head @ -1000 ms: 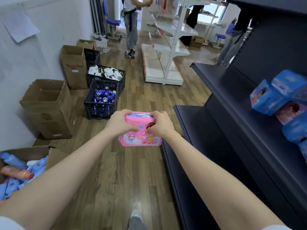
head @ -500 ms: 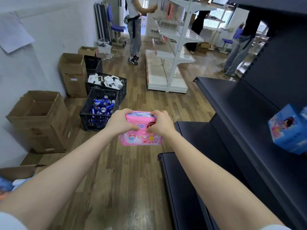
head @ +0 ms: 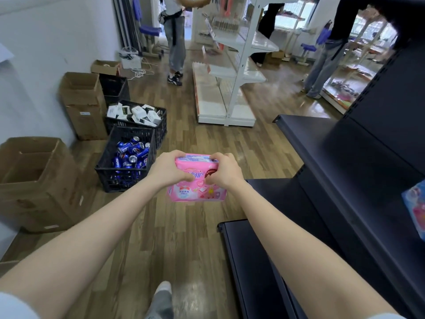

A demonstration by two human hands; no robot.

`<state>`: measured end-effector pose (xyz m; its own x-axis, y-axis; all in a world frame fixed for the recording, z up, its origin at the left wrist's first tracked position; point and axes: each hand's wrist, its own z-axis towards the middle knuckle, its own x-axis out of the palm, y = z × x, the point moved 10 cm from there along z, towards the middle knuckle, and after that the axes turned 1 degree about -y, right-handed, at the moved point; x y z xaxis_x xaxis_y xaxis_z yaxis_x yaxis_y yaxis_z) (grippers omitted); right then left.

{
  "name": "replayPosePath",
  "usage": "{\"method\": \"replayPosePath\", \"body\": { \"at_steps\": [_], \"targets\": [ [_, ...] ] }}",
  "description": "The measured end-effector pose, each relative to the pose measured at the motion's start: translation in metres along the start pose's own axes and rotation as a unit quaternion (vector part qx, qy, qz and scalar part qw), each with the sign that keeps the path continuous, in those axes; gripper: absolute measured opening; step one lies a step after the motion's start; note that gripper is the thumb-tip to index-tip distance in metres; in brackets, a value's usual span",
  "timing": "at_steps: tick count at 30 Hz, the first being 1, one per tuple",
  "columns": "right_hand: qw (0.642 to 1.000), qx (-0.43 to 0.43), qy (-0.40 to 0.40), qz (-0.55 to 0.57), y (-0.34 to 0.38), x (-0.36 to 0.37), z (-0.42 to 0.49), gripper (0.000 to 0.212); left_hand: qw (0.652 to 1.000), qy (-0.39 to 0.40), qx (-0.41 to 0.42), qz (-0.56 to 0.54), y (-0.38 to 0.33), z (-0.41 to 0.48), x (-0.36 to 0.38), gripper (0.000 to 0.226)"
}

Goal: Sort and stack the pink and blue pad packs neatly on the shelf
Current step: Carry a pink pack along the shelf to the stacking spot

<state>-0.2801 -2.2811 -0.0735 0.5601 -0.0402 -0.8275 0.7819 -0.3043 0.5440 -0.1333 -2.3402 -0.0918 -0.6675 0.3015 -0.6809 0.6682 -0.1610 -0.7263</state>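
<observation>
Glossy plastic pink pack (head: 197,192); matt metal shelf (head: 358,203).

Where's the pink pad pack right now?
In the head view the pink pad pack is at centre, held between the left hand and right hand above the wooden floor, left of the dark shelf.

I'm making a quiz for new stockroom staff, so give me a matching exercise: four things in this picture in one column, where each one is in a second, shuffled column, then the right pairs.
Things:
1. pink pad pack
2. blue cans
3. white boxes
4. blue pack

Places:
A. in the nearer black crate
B. on the dark shelf at the right edge of the view
C. held between the left hand and right hand, above the wooden floor
D. in the farther black crate

Pairs: 1-C, 2-A, 3-D, 4-B
</observation>
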Motion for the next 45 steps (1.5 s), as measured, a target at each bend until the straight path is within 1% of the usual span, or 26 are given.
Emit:
{"method": "replayPosePath", "body": {
  "at_steps": [7,12,16,23,32,39,45],
  "targets": [
    [0.999,0.033,-0.031,0.008,0.011,-0.014,0.075,0.064,0.999,0.024,0.02,0.016,-0.014,0.083,-0.018,0.074],
    [0.996,0.061,-0.063,0.015,0.018,-0.028,0.114,0.061,0.998,0.038,0.05,0.029,-0.027,0.133,-0.031,0.076],
    [0.993,0.08,-0.088,0.019,0.017,-0.036,0.13,0.061,0.995,0.055,0.073,0.036,-0.04,0.159,-0.031,0.076],
    [0.984,0.113,-0.139,0.017,0.005,-0.069,0.137,0.065,0.991,0.06,0.122,0.023,-0.077,0.183,-0.025,0.075],
    [0.965,0.122,-0.232,0.008,-0.013,-0.146,0.125,0.062,0.977,0.036,0.208,-0.018,-0.16,0.195,-0.019,0.073],
    [0.939,0.153,-0.308,-0.011,-0.047,-0.218,0.091,0.06,0.955,0.067,0.281,-0.065,-0.247,0.192,0.014,0.077],
    [0.91,0.188,-0.367,-0.048,-0.083,-0.278,0.053,0.058,0.931,0.075,0.349,-0.072,-0.324,0.176,0.048,0.075]
  ]
}}
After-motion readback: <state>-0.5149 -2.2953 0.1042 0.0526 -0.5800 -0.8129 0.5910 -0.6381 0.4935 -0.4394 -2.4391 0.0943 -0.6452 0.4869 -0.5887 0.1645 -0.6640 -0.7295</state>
